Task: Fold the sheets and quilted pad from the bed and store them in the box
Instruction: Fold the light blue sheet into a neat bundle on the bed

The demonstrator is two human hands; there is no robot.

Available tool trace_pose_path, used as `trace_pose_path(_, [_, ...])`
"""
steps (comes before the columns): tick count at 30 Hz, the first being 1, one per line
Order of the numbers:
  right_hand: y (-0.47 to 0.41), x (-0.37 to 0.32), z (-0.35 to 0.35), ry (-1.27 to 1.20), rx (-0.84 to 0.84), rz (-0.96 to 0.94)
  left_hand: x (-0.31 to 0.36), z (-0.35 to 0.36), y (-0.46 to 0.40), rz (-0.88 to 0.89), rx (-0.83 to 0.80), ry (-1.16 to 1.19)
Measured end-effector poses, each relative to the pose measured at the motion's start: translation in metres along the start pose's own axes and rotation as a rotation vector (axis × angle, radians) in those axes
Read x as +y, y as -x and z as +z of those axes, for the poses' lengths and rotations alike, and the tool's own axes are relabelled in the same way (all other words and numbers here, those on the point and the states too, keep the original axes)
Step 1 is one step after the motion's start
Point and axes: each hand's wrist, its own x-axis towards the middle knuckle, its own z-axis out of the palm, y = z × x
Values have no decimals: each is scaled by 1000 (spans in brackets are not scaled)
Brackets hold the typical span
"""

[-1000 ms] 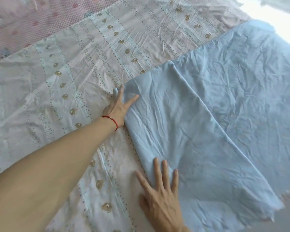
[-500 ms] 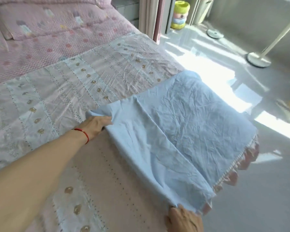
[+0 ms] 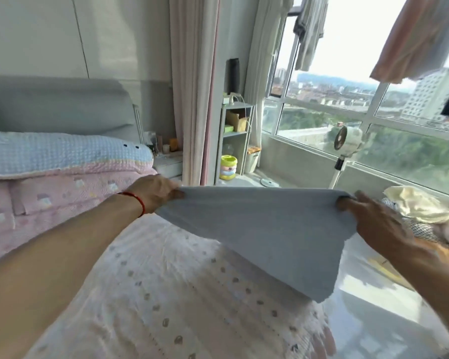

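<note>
While each hand grips, sheet hangs.

The blue sheet hides the fingertips of both hands and the bed's far corner; both forearms are cut off at the frame's lower edges.

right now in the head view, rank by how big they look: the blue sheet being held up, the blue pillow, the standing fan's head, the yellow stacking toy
1. blue sheet, though it is nearest the camera
2. blue pillow
3. and 4. fan head and stacking toy look about alike, so I won't rank them.
</note>
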Motion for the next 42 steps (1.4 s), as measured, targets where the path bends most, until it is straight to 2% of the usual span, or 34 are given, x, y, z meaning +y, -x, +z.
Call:
trace_pose_path(3, [-36, -1, -61, -2, 98, -54, -10, -75, 15, -4, 150, -74])
trace_pose_path(5, [-53, -8, -92, -13, 143, -111, -22, -119, 35, -32, 166, -129])
trace_pose_path(10, [-90, -30, -151, -218, 243, -342, -55, -195, 100, -176, 206, -324])
trace_pose_path(14, [-94, -69, -182, -451, 216, -359, -95, -226, 154, -139, 126, -126])
trace_pose_path(16, [-106, -82, -186, -584, 216, -347, -116, -232, 179, -125, 160, -95])
trace_pose_path(18, [-116, -104, -189, -655, 171, -431, -138, -234, 196, -186, 220, -132])
trace_pose_path(21, [-132, -130, -189, -649, 18, -577, -154, -230, 213, -265, 56, -111])
trace_pose_path(25, [-166, -148, -186, -725, -55, -651, -151, -240, 237, -287, 13, 89])
trace_pose_path(28, [-188, -158, -180, -773, -25, -671, -146, -250, 249, -311, 14, 177])
trace_pose_path(30, [-203, -162, -179, -792, -28, -661, -145, -253, 254, -327, 63, 93])
trace_pose_path(32, [-216, -162, -173, -809, -99, -670, -143, -256, 262, -379, 181, 25])
trace_pose_path(35, [-231, -163, -169, -860, -84, -673, -134, -263, 277, -388, 321, 152])
trace_pose_path(36, [-231, -166, -169, -897, -66, -682, -130, -267, 284, -407, 303, 221])
trace_pose_path(38, [-226, -174, -169, -926, -42, -716, -122, -269, 295, -478, 155, 283])
trace_pose_path(40, [-219, -184, -163, -911, -55, -747, -117, -264, 297, -556, 33, 221])
trace_pose_path(42, [-222, -192, -158, -923, -30, -760, -116, -256, 295, -631, 80, 136])
